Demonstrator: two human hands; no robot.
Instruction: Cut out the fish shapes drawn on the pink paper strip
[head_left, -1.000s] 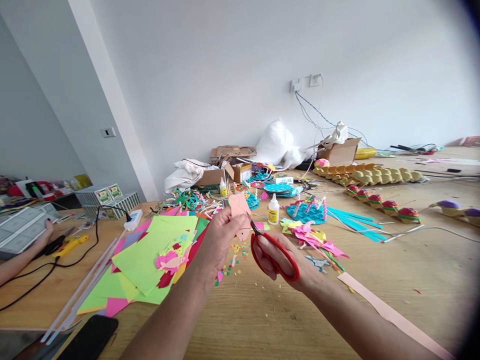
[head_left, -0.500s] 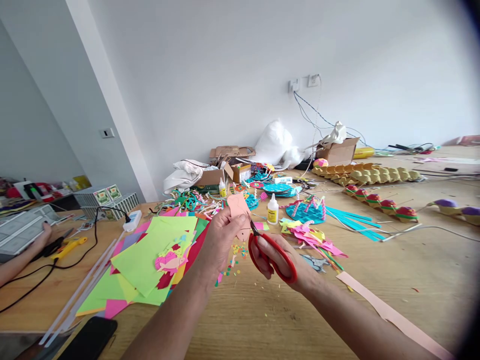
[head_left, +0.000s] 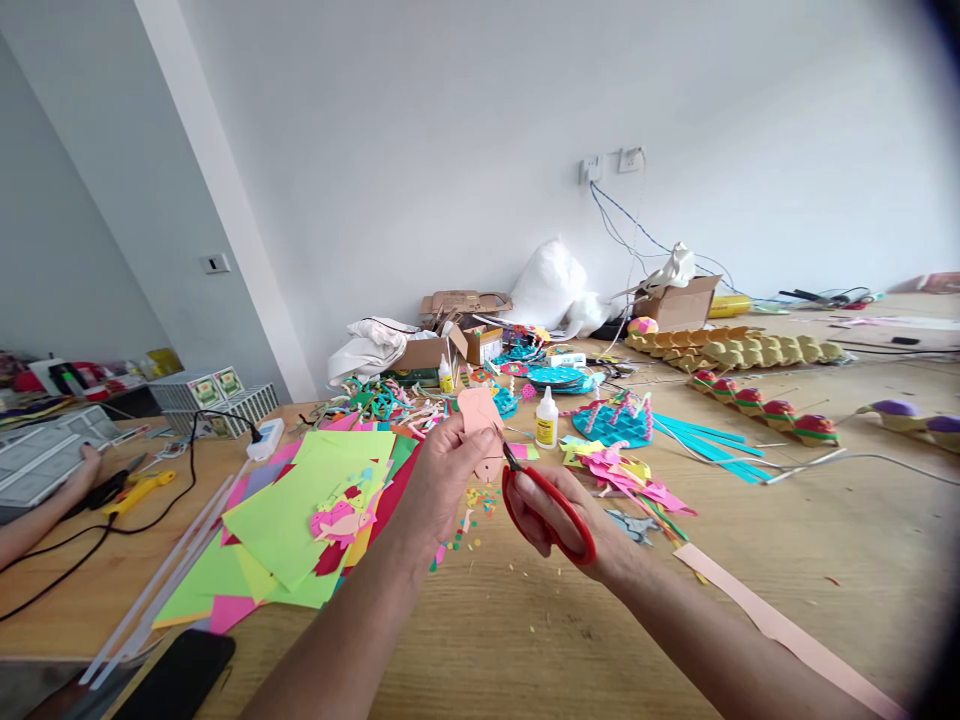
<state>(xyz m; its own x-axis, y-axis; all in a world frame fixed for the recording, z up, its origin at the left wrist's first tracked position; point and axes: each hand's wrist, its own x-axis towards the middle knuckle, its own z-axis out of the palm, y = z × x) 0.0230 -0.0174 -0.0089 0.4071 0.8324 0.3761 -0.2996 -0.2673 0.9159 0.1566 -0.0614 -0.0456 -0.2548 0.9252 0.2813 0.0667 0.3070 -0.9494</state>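
Note:
Between thumb and fingers, my left hand (head_left: 444,470) pinches a small piece of peach paper (head_left: 480,408) with drawn outlines on it. My right hand (head_left: 574,510) is wrapped in the handles of red scissors (head_left: 576,540), whose dark blades meet the right edge of the paper. Just beyond them stands a glue bottle (head_left: 546,420) with a white cap and yellow label. Small coloured paper dots (head_left: 480,505) lie on the table under my hands. Pink fish-shaped cutouts (head_left: 341,524) rest on the green paper sheets (head_left: 281,525) left of my left hand.
A long peach paper strip (head_left: 780,625) lies at the right, near blue strips (head_left: 709,445) and painted egg-carton pieces (head_left: 765,410). A phone (head_left: 176,675) is at the front left edge. Another person's hand (head_left: 82,485) holds a grey box at far left. Cardboard boxes (head_left: 431,355) line the wall.
The scissors and my right hand have shifted slightly right along the paper's edge. My left hand keeps its pinch on the peach paper, which is a little more upright.

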